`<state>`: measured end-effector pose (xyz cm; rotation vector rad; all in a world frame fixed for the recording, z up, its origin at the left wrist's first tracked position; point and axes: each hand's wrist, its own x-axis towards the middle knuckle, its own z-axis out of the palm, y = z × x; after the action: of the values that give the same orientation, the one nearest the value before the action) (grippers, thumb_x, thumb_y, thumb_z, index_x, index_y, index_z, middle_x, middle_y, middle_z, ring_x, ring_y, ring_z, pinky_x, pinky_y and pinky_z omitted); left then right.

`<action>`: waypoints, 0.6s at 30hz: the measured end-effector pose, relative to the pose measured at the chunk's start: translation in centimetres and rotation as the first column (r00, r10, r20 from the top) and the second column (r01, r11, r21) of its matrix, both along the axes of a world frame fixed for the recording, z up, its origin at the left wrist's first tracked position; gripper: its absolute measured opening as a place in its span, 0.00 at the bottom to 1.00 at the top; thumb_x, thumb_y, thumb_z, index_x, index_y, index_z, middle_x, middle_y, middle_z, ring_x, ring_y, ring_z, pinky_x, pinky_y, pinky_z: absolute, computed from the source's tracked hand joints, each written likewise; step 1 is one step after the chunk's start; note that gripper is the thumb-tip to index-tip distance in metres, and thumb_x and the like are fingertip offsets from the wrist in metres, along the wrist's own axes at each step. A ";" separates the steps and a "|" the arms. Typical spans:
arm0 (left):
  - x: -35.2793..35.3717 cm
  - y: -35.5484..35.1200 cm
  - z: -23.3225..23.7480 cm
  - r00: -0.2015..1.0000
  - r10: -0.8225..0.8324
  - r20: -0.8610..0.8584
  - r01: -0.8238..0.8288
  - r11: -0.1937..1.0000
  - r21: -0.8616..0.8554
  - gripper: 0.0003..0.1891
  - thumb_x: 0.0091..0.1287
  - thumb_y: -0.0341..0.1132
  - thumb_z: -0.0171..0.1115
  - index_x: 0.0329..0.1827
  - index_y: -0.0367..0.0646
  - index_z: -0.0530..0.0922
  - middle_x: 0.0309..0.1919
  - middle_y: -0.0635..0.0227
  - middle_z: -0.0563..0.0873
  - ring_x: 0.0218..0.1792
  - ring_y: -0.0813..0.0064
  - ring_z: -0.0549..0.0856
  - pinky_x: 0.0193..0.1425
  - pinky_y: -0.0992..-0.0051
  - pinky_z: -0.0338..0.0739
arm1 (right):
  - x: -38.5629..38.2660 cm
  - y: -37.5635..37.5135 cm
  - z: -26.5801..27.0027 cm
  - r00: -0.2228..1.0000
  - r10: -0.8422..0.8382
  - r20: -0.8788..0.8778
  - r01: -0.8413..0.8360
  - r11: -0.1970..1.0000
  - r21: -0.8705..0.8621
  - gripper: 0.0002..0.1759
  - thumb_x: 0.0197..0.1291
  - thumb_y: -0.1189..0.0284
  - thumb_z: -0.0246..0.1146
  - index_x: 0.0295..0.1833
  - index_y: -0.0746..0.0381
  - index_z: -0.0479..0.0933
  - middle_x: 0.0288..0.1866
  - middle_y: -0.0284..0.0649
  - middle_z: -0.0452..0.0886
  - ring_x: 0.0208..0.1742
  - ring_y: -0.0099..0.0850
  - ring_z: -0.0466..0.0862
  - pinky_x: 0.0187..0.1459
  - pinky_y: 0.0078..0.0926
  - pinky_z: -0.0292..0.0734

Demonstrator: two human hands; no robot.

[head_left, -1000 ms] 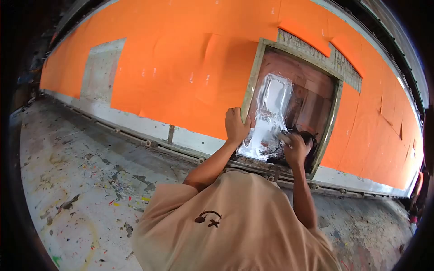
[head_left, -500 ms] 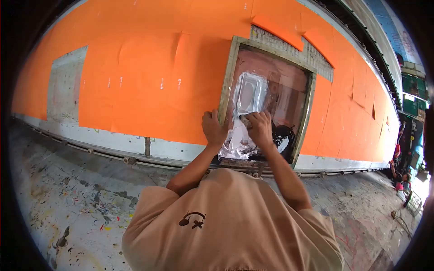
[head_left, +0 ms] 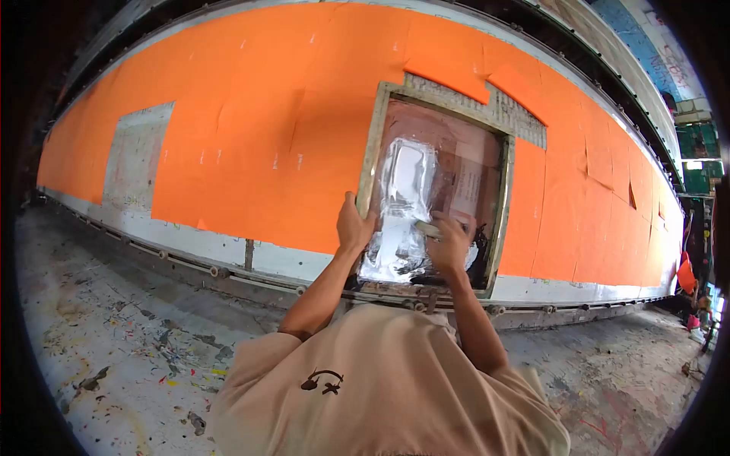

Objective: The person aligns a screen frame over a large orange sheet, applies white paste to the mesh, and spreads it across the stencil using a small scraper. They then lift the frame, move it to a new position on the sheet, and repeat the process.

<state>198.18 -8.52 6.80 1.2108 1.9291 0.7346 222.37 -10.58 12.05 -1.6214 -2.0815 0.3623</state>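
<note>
A wooden-framed printing screen (head_left: 370, 163) lies over orange sheets (head_left: 251, 144) on a long table. My left hand (head_left: 355, 226) grips the left rail of the screen near its lower corner. Inside the frame, my right hand (head_left: 450, 247) holds a squeegee (head_left: 427, 229), its far end pointing left over the mesh. Glossy pale ink (head_left: 391, 247) spreads over the lower left of the mesh and up around a pale rectangular area (head_left: 413, 171). Dark ink (head_left: 481, 251) sits at the lower right, partly hidden by my right hand.
Loose orange strips (head_left: 445, 80) lie beyond the screen on a grey patterned patch (head_left: 517, 110). A bare grey rectangle (head_left: 138, 156) shows at the left of the table. A rail with knobs (head_left: 219, 272) runs along the near edge. The floor (head_left: 129, 342) is paint-spattered.
My right hand and the squeegee have shifted slightly right, away from the pale rectangular area. My left hand stays on the left rail. The camera view has tilted somewhat.
</note>
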 end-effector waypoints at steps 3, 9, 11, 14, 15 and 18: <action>1.4 -0.6 -1.7 0.995 0.000 -0.096 0.025 0.963 0.267 0.23 0.62 0.31 0.70 0.55 0.35 0.69 0.45 0.41 0.85 0.47 0.39 0.86 0.50 0.52 0.79 | 11.9 -3.6 -2.2 0.640 -0.457 -0.617 0.273 0.887 -0.373 0.13 0.54 0.79 0.65 0.45 0.70 0.85 0.49 0.41 0.87 0.66 0.35 0.78 0.67 0.35 0.74; 17.2 2.3 -2.5 0.999 0.052 0.004 -0.052 0.987 0.151 0.24 0.62 0.36 0.68 0.57 0.37 0.69 0.45 0.39 0.85 0.50 0.36 0.84 0.54 0.49 0.78 | 35.1 -2.7 -5.2 0.205 -0.764 -0.612 0.430 0.632 -0.645 0.09 0.57 0.73 0.57 0.33 0.65 0.81 0.28 0.40 0.81 0.21 0.28 0.76 0.21 0.25 0.69; 23.2 2.1 -2.7 0.995 0.066 -0.071 -0.055 0.989 0.139 0.26 0.62 0.38 0.69 0.59 0.38 0.69 0.47 0.38 0.85 0.52 0.35 0.84 0.54 0.47 0.77 | 40.3 -1.2 -6.1 0.229 -0.789 -0.570 0.480 0.601 -0.639 0.10 0.59 0.70 0.57 0.32 0.65 0.79 0.25 0.37 0.77 0.23 0.27 0.75 0.22 0.27 0.67; 27.7 -0.2 -3.5 0.995 0.052 -0.086 -0.042 0.992 0.122 0.27 0.63 0.39 0.69 0.61 0.37 0.69 0.51 0.38 0.84 0.54 0.37 0.83 0.56 0.47 0.78 | 41.7 -2.8 -1.8 0.233 -0.793 -0.563 0.499 0.594 -0.631 0.10 0.59 0.69 0.57 0.31 0.65 0.78 0.26 0.36 0.77 0.26 0.26 0.75 0.28 0.28 0.69; 27.7 -0.9 -4.1 0.997 0.044 -0.067 -0.032 0.984 0.174 0.26 0.64 0.38 0.69 0.61 0.37 0.70 0.52 0.38 0.83 0.55 0.38 0.83 0.56 0.48 0.78 | 42.4 -3.3 -2.7 0.231 -0.795 -0.561 0.495 0.592 -0.636 0.10 0.59 0.69 0.57 0.31 0.65 0.78 0.26 0.36 0.77 0.26 0.26 0.75 0.28 0.28 0.69; 27.8 -1.9 -4.7 0.989 0.020 -0.145 0.000 0.991 0.137 0.26 0.64 0.38 0.69 0.61 0.37 0.72 0.53 0.40 0.81 0.54 0.40 0.82 0.54 0.48 0.78 | 46.4 -7.6 -8.7 0.263 -0.776 -0.573 0.463 0.622 -0.631 0.12 0.60 0.70 0.58 0.38 0.68 0.80 0.32 0.36 0.80 0.37 0.26 0.77 0.43 0.30 0.74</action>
<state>226.01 -10.37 2.13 1.3726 2.0323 0.8139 268.74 -18.21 3.40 -1.8095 -0.5416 0.9950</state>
